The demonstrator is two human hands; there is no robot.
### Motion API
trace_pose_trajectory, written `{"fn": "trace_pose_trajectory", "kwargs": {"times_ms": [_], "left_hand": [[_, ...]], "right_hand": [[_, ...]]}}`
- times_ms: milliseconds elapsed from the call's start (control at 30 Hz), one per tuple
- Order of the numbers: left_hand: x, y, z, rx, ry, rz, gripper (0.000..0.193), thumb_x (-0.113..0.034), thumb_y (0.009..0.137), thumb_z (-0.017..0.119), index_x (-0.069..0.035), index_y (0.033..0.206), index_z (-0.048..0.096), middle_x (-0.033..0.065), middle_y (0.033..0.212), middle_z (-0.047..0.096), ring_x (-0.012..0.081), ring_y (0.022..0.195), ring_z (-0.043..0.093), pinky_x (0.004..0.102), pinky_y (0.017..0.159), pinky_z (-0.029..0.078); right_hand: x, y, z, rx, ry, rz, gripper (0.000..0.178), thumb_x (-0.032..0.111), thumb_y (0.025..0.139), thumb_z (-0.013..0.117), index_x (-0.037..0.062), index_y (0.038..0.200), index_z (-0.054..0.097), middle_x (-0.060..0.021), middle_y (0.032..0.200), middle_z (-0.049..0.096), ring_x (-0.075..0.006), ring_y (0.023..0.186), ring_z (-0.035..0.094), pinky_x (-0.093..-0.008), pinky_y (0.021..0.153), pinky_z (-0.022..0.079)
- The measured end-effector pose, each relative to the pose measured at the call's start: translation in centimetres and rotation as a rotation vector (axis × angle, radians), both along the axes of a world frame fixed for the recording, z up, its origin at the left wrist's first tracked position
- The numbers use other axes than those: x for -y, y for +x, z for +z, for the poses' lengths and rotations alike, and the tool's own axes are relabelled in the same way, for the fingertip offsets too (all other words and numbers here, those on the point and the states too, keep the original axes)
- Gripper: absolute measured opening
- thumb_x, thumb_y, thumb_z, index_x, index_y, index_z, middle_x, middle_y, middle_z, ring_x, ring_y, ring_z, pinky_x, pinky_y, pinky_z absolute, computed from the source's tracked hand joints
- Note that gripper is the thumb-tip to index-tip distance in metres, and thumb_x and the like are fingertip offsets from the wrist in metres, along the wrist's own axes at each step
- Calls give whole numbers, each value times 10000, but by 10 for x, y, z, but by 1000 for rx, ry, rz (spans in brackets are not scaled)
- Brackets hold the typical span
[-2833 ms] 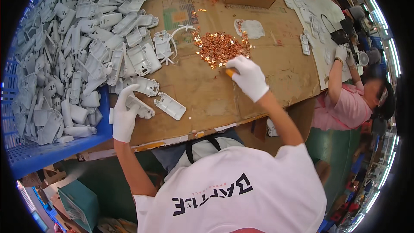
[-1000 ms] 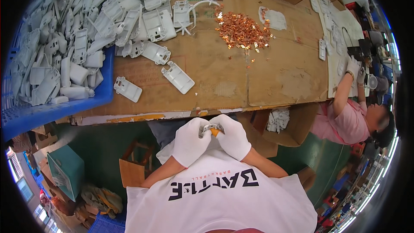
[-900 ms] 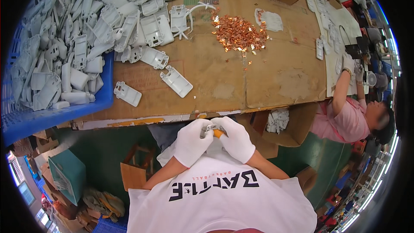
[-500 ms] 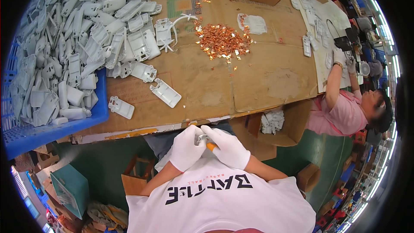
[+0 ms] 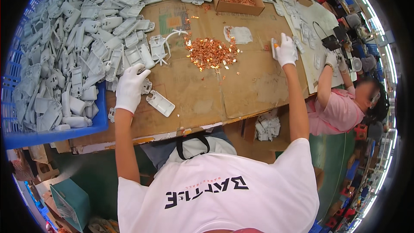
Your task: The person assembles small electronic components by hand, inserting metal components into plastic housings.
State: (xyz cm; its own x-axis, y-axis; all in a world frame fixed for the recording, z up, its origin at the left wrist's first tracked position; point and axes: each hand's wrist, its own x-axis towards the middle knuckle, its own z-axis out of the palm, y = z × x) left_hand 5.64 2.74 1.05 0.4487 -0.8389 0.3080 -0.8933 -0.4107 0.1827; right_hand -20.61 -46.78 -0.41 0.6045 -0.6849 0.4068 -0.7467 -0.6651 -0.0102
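Note:
My gloved left hand [image 5: 130, 87] is at the right edge of the heap of pale plastic casings [image 5: 92, 30]. Its fingers are bent together around the end of a casing, largely hidden by the glove. Under and beside that hand, another casing [image 5: 161, 103] lies open side up on the cardboard. Far out to the right, my gloved right hand [image 5: 286, 52] is closed on a slim white casing [image 5: 273, 49] at the table's right part. A small orange piece [image 5: 277, 46] shows by its fingers; its kind is unclear.
Small copper-coloured metal pieces [image 5: 212, 53] lie piled mid-table, and more fill a cardboard box [image 5: 239, 7] behind. A blue basket [image 5: 101, 118] holds casings at left. More casings [image 5: 308, 32] lie at right, near a co-worker in pink [image 5: 340, 105]. An open carton [image 5: 282, 140] stands below the table edge.
My hands were together at my chest around a small metal part and an orange piece. They have parted, the left out to the casing heap, the right to the table's right side.

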Motion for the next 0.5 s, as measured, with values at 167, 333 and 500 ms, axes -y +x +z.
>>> {"fn": "trace_pose_trajectory", "kwargs": {"times_ms": [167, 333, 500], "left_hand": [[-6, 6, 0, 70, 120, 13, 297, -67, 626, 773, -140, 906, 702, 83, 1196, 583, 308, 1121, 552, 394, 890, 499], [-7, 17, 4, -30, -22, -43, 242, -45, 641, 765, -92, 856, 663, 85, 1095, 618, 285, 1031, 586, 389, 810, 509], [0, -10, 9, -396, -315, 204, 245, -67, 771, 750, -56, 992, 644, 89, 871, 651, 236, 767, 624, 320, 747, 504]], "right_hand": [[-127, 31, 11, 244, 169, 688, 194, 19, 778, 679, 62, 965, 656, -120, 959, 665, -306, 931, 648, -373, 829, 526], [-182, 34, -11, 136, 387, 560, 141, 77, 812, 680, 108, 949, 668, -87, 917, 639, -298, 869, 639, -400, 751, 520], [-186, 45, -14, 110, 423, 529, 121, 62, 796, 671, 107, 907, 652, -84, 905, 621, -303, 864, 637, -410, 735, 524]]}}
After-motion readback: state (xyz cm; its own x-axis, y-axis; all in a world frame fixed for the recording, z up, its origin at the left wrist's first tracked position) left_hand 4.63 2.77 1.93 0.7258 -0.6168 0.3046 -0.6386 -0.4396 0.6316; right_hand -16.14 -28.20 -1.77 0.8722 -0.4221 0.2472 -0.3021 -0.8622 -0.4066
